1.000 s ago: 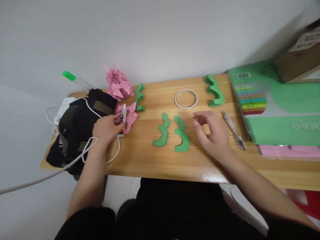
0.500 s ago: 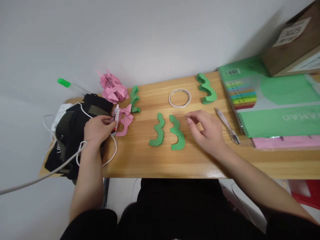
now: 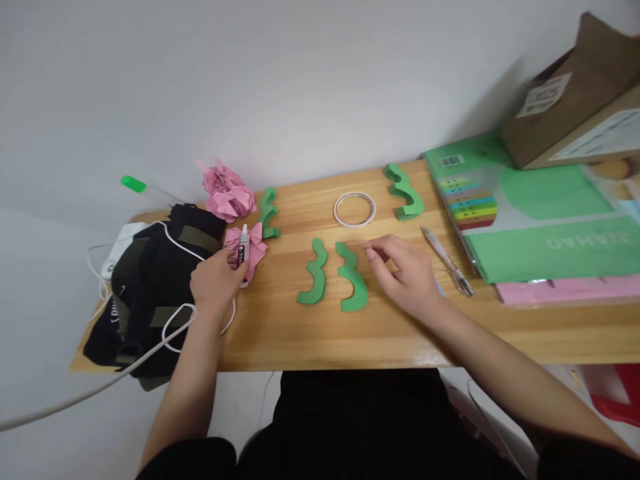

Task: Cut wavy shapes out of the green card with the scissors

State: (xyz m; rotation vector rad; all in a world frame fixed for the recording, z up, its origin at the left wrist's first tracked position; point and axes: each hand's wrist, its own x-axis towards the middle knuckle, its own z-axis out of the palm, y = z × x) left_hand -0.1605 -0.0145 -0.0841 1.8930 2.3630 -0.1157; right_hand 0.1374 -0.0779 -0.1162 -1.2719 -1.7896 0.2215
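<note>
Glue tube (image 3: pixel 243 255), small w/ white cap and a black label, sits upright in the left hand (image 3: pixel 216 280), pinched betw thumb and fingers at the left part of the wooden desk (image 3: pixel 280 327), just over a pink paper bow (image 3: pixel 251 244). Label has white print on it, too small to read. Only readable-ish writing: upside-down pale letters on the green paper pack (image 3: pixel 550 227) at right, roughly "JIAHAO", plus a barcode sticker at its top corner; the cardboard box (image 3: pixel 575 93) behind it has white labels, text not legible. Vs half a sec ago: left hand has shifted right w/ the tube, now nearer the bow and more upright; right hand (image 3: pixel 405 277) has slid a bit left and down toward the green wavy cutout (image 3: pixel 352 277), fingertips just beside its upper edge, can't tell if touching. Right hand is loosely curled, half open, holding nothing. A second green cutout (image 3: pixel 313 272) lies just left of the first, apart from it. Tape ring (image 3: pixel 355 209) lies behind them, another green cutout (image 3: pixel 403 191) right of it, one more (image 3: pixel 269 213) near the crumpled pink paper (image 3: pixel 227 193). Pen (image 3: pixel 447 260) lies betw the right hand and the paper pack. Black bag (image 3: pixel 150 287) w/ white cord (image 3: pixel 165 333) sits left of the left hand.
</note>
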